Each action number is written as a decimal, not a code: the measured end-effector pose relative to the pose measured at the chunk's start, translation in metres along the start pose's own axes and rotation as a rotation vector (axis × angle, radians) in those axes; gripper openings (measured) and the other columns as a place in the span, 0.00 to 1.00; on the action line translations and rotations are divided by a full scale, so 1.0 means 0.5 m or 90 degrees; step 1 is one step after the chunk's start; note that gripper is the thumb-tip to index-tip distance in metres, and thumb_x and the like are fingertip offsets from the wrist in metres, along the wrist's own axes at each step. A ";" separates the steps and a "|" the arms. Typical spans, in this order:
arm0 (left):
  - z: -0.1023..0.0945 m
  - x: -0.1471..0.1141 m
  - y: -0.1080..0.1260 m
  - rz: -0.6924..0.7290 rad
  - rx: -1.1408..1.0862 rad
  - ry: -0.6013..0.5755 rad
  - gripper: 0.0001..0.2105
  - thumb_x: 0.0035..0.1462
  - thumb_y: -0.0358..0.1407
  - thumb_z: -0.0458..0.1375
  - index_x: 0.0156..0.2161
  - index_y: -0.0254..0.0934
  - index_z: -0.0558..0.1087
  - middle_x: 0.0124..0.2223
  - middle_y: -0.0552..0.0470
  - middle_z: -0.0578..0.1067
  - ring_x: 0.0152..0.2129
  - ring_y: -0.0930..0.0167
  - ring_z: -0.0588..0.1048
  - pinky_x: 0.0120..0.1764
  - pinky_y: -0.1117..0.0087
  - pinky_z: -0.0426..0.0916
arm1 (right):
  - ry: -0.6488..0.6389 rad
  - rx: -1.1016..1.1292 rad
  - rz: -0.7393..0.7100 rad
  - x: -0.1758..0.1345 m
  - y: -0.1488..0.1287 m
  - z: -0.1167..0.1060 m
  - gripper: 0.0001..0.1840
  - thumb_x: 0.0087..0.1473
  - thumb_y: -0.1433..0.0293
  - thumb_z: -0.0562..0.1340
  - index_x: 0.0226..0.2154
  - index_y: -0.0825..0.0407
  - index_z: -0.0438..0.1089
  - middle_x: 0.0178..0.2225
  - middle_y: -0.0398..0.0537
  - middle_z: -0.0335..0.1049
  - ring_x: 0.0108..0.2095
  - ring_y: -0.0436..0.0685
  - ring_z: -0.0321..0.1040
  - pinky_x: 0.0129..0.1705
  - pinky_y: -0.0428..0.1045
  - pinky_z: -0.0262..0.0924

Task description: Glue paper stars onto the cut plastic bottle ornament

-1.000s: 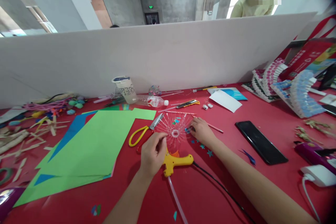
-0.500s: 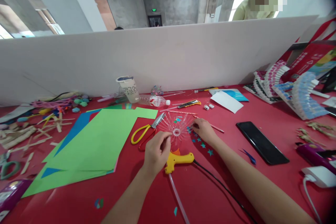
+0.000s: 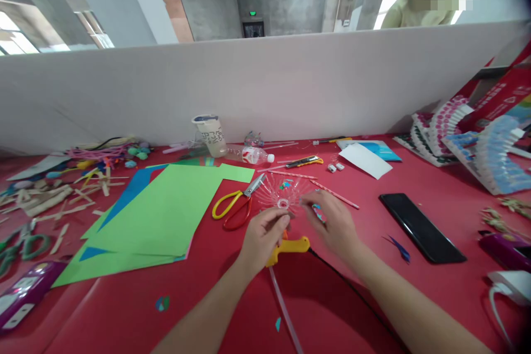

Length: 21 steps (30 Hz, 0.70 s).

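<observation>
Near the middle of the table, my left hand point(image 3: 264, 237) is closed in a pinch, and a tiny dark bit shows at its fingertips, too small to name. It is just in front of the clear plastic piece point(image 3: 282, 204) with strips fanned out, and above a yellow glue gun point(image 3: 292, 245) that it partly covers. My right hand point(image 3: 333, 224), slightly blurred, hovers right of the fanned plastic with thumb and fingers apart. Blue stars point(image 3: 318, 212) show in the gap beneath it; the others are hidden. Scissors point(image 3: 236, 206) with yellow and red handles lie to the left.
Green and blue paper sheets point(image 3: 153, 210) cover the left. Behind stand a cup point(image 3: 211, 135), a lying plastic bottle point(image 3: 251, 155) and a utility knife point(image 3: 305, 162). A black phone point(image 3: 421, 228) lies at right. The white partition point(image 3: 257, 88) bounds the back; a person is beyond it.
My right hand has drawn back toward me from the stars and opened, now over them. My left hand has shifted right, in front of the fanned plastic. The view has turned slightly left.
</observation>
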<state>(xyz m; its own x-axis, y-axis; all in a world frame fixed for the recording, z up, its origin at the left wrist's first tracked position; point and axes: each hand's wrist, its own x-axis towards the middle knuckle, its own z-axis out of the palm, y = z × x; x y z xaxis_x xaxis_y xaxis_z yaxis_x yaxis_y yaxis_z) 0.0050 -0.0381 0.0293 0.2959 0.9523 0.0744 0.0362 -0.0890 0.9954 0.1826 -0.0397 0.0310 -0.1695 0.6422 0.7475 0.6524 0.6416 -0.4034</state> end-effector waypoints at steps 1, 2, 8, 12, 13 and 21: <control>0.000 0.001 0.001 -0.013 -0.021 -0.001 0.11 0.55 0.41 0.56 0.34 0.33 0.73 0.25 0.54 0.71 0.14 0.81 0.62 0.17 0.79 0.56 | -0.009 -0.008 -0.060 -0.007 -0.011 0.006 0.12 0.57 0.76 0.55 0.44 0.49 0.64 0.35 0.49 0.72 0.37 0.54 0.69 0.39 0.50 0.65; -0.001 0.002 0.002 -0.026 -0.037 -0.005 0.12 0.55 0.41 0.56 0.33 0.33 0.73 0.24 0.54 0.71 0.14 0.81 0.62 0.16 0.79 0.55 | -0.016 -0.018 -0.109 -0.015 -0.019 0.011 0.14 0.57 0.77 0.55 0.45 0.50 0.63 0.36 0.50 0.72 0.37 0.54 0.69 0.40 0.50 0.65; -0.003 0.013 -0.007 -0.113 -0.168 -0.051 0.10 0.47 0.38 0.63 0.31 0.33 0.71 0.20 0.59 0.66 0.11 0.83 0.60 0.14 0.81 0.52 | -0.042 -0.030 -0.207 -0.041 -0.020 0.016 0.19 0.55 0.81 0.56 0.49 0.54 0.61 0.39 0.53 0.73 0.41 0.55 0.69 0.45 0.51 0.65; -0.002 0.013 -0.011 -0.125 -0.187 -0.047 0.08 0.46 0.35 0.63 0.30 0.33 0.71 0.20 0.60 0.67 0.11 0.83 0.60 0.13 0.81 0.51 | -0.033 0.069 -0.096 -0.044 -0.023 0.012 0.17 0.54 0.79 0.56 0.47 0.51 0.62 0.39 0.52 0.71 0.42 0.55 0.68 0.43 0.51 0.65; -0.002 0.012 -0.012 -0.120 -0.169 -0.041 0.08 0.46 0.35 0.63 0.30 0.33 0.70 0.19 0.60 0.67 0.11 0.83 0.60 0.13 0.81 0.52 | -0.026 0.082 -0.054 -0.043 -0.025 0.011 0.16 0.54 0.77 0.57 0.46 0.51 0.63 0.38 0.51 0.71 0.40 0.55 0.68 0.41 0.51 0.65; -0.001 0.006 -0.015 -0.065 -0.075 -0.060 0.08 0.50 0.37 0.62 0.30 0.35 0.70 0.18 0.61 0.65 0.11 0.82 0.61 0.14 0.82 0.54 | -0.097 0.149 0.164 -0.038 -0.037 0.012 0.07 0.55 0.72 0.56 0.25 0.51 0.63 0.23 0.41 0.65 0.26 0.50 0.62 0.30 0.46 0.57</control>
<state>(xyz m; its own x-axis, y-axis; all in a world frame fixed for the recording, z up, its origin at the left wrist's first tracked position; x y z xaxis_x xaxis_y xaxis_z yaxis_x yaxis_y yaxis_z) 0.0050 -0.0341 0.0220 0.3848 0.9226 -0.0281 -0.0395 0.0468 0.9981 0.1693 -0.0612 0.0211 -0.1418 0.8386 0.5260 0.5038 0.5186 -0.6908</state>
